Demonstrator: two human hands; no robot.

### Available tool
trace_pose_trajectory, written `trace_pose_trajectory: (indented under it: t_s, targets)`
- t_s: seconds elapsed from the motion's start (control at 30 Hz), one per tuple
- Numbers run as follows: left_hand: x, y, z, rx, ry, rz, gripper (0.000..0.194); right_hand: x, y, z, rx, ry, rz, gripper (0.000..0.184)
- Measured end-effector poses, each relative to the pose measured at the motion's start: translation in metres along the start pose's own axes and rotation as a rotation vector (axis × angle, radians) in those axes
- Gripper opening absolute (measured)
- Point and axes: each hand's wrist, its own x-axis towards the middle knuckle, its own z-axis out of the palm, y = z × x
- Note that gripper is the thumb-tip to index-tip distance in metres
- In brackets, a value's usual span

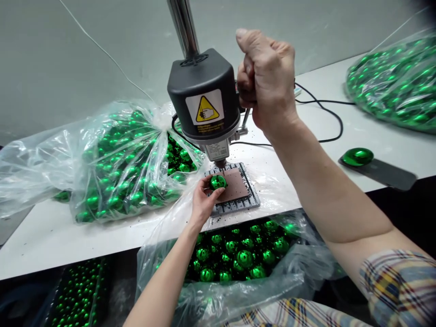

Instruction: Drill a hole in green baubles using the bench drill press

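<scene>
A glossy green bauble [218, 181] sits under the chuck of the drill press [204, 97], pinched between thumb and fingers of the left hand [203, 202]. The right hand [269, 77] is curled into a tight fist around the drill press's feed lever [245, 120]. Below the drill press, a brown board [235, 187] lies on its slotted base [238, 205]. Left of the drill press, a knotted plastic bag of baubles [119, 168] rests on the white desk [68, 240]; an open bag of baubles [245, 259] is in front.

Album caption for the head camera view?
Left hand holds a green ball under a drill; right hand is closed beside it.
</scene>
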Motion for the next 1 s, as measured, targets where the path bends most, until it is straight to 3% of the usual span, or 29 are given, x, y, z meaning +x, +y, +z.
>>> trace_pose_trajectory:
  t_s: [0.2, 0.4, 0.53, 0.63, 0.8, 1.0]
  targets:
    - [0.022, 0.003, 0.002, 0.082, -0.100, 0.051, 0.053, 0.000, 0.000, -0.002, -0.040, -0.008, 0.017, 0.057]
    - [0.024, 0.019, -0.007, 0.248, -0.156, 0.191, 0.049, -0.001, -0.002, -0.002, -0.055, -0.019, 0.012, 0.055]
    - [0.023, 0.024, -0.004, 0.233, -0.228, 0.233, 0.050, -0.001, -0.001, -0.002, -0.054, -0.016, 0.006, 0.055]
    - [0.023, 0.022, 0.000, 0.178, -0.247, 0.199, 0.053, -0.001, 0.000, -0.002, -0.068, -0.012, -0.037, 0.052]
    - [0.027, 0.012, -0.004, 0.039, -0.217, 0.047, 0.057, 0.000, -0.001, -0.001, -0.142, -0.010, 0.024, 0.053]
    - [0.033, 0.010, -0.010, 0.025, -0.261, 0.029, 0.056, 0.001, -0.001, -0.002, -0.108, -0.012, 0.019, 0.056]
